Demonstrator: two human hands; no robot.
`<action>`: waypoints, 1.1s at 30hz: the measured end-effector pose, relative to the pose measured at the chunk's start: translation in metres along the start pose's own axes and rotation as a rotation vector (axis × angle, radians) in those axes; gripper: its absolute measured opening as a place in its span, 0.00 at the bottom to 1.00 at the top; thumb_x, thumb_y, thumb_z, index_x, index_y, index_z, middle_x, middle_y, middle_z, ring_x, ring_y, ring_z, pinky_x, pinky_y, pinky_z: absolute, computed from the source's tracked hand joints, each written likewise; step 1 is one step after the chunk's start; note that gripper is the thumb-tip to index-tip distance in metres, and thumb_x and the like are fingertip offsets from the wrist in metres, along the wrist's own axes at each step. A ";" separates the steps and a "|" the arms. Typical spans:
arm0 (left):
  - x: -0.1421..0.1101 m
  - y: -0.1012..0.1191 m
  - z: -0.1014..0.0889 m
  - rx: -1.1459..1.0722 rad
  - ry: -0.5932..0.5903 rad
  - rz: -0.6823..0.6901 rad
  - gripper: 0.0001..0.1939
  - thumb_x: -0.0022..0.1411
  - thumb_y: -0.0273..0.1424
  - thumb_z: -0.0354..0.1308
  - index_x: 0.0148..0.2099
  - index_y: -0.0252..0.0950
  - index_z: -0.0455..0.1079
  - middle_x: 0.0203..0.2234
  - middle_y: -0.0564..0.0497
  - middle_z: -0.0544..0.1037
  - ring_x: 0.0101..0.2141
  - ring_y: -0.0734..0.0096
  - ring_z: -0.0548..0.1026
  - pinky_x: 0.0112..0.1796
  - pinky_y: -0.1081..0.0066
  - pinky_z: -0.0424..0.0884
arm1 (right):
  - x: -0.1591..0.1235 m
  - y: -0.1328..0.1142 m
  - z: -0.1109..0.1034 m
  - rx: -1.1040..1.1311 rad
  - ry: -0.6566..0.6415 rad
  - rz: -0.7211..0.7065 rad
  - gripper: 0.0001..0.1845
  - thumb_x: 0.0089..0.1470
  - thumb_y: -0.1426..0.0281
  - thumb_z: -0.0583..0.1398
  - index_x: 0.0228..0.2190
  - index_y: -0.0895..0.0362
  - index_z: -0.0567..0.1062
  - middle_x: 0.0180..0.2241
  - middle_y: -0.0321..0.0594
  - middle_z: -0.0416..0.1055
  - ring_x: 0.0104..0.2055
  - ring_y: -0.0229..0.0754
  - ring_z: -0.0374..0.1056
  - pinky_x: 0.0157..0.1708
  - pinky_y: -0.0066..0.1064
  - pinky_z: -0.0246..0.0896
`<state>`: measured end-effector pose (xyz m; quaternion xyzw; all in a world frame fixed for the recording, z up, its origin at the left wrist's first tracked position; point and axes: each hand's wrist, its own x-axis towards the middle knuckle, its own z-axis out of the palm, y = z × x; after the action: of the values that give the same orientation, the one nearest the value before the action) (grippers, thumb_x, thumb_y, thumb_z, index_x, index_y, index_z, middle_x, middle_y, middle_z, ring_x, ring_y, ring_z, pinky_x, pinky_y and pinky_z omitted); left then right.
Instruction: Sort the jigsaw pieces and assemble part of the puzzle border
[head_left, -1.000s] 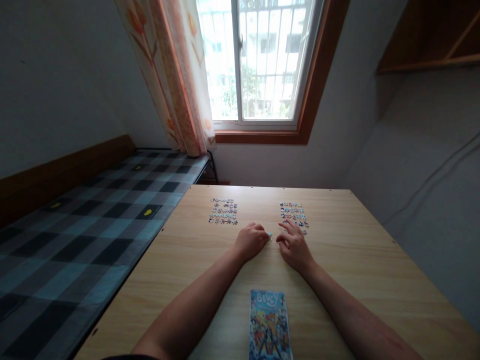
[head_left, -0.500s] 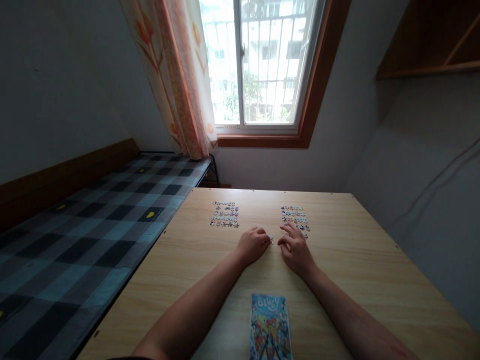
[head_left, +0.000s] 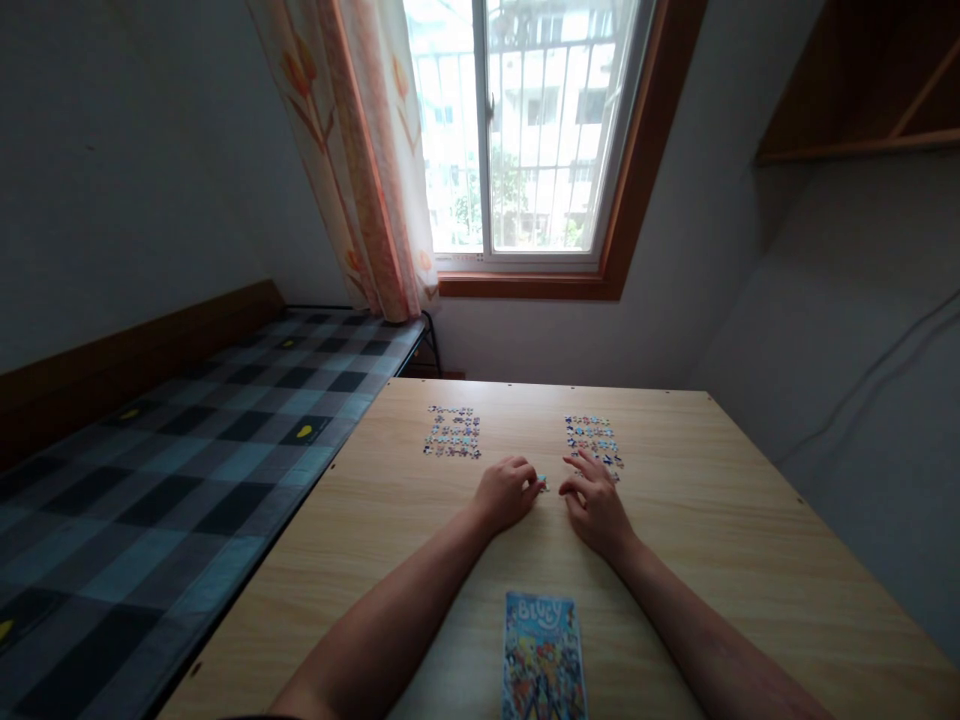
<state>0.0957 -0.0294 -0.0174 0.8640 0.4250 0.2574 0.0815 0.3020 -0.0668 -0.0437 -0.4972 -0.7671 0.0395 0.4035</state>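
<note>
Wooden table (head_left: 675,560), with a picture card (head_left: 544,655) at six o'clock. Left hand (head_left: 511,492), fingertips at a small puzzle piece (head_left: 543,483) near table centre; grip indeterminate. Right hand (head_left: 594,497), loosely curled, apparently unladen, beside the two-o'clock puzzle pieces (head_left: 591,432).

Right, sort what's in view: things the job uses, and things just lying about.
Job:
- jigsaw pieces by the left hand's fingertips
- left piece group
- right piece group, partly behind the right hand
- table
- illustrated sheet, probably the guide picture

Just about:
- checked bed
- curtain
- wall shelf
</note>
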 end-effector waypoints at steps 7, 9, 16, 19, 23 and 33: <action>-0.001 -0.001 -0.003 0.050 -0.017 0.012 0.13 0.61 0.27 0.55 0.23 0.38 0.67 0.24 0.51 0.73 0.27 0.70 0.71 0.30 0.71 0.64 | -0.002 0.001 -0.001 0.024 0.031 -0.021 0.14 0.52 0.79 0.53 0.25 0.53 0.75 0.51 0.43 0.72 0.63 0.54 0.56 0.61 0.58 0.51; -0.001 -0.002 -0.003 0.077 -0.040 -0.006 0.12 0.59 0.26 0.54 0.23 0.38 0.67 0.24 0.50 0.73 0.27 0.70 0.71 0.29 0.71 0.64 | -0.002 0.001 -0.002 0.025 0.033 -0.020 0.14 0.51 0.80 0.53 0.26 0.52 0.75 0.50 0.43 0.73 0.63 0.54 0.57 0.61 0.58 0.51; -0.001 -0.004 -0.002 0.124 -0.088 -0.063 0.11 0.56 0.25 0.54 0.22 0.37 0.69 0.23 0.49 0.74 0.25 0.68 0.70 0.27 0.70 0.62 | 0.000 -0.001 -0.002 0.047 0.054 -0.024 0.14 0.52 0.79 0.54 0.25 0.53 0.75 0.49 0.44 0.74 0.62 0.54 0.58 0.61 0.56 0.52; -0.001 -0.003 -0.003 0.132 -0.107 -0.071 0.10 0.55 0.25 0.54 0.23 0.36 0.70 0.23 0.49 0.75 0.25 0.68 0.71 0.27 0.70 0.62 | 0.000 -0.001 -0.002 0.055 0.063 -0.037 0.14 0.53 0.79 0.54 0.25 0.53 0.75 0.47 0.44 0.74 0.61 0.54 0.58 0.60 0.56 0.52; -0.001 -0.003 -0.005 0.134 -0.114 -0.072 0.10 0.56 0.24 0.54 0.23 0.36 0.70 0.23 0.49 0.75 0.25 0.68 0.71 0.27 0.70 0.61 | -0.001 0.001 -0.001 0.056 0.061 -0.041 0.14 0.54 0.79 0.54 0.25 0.53 0.75 0.48 0.43 0.74 0.61 0.54 0.58 0.60 0.56 0.53; -0.001 -0.011 -0.004 0.142 -0.015 -0.119 0.14 0.62 0.27 0.52 0.23 0.37 0.68 0.23 0.51 0.73 0.24 0.71 0.68 0.27 0.70 0.57 | -0.001 0.001 0.000 0.058 0.062 -0.043 0.14 0.55 0.78 0.54 0.24 0.53 0.75 0.47 0.44 0.74 0.61 0.54 0.58 0.60 0.56 0.53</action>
<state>0.0856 -0.0238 -0.0188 0.8428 0.4920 0.2148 0.0383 0.3034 -0.0668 -0.0446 -0.4698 -0.7633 0.0377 0.4420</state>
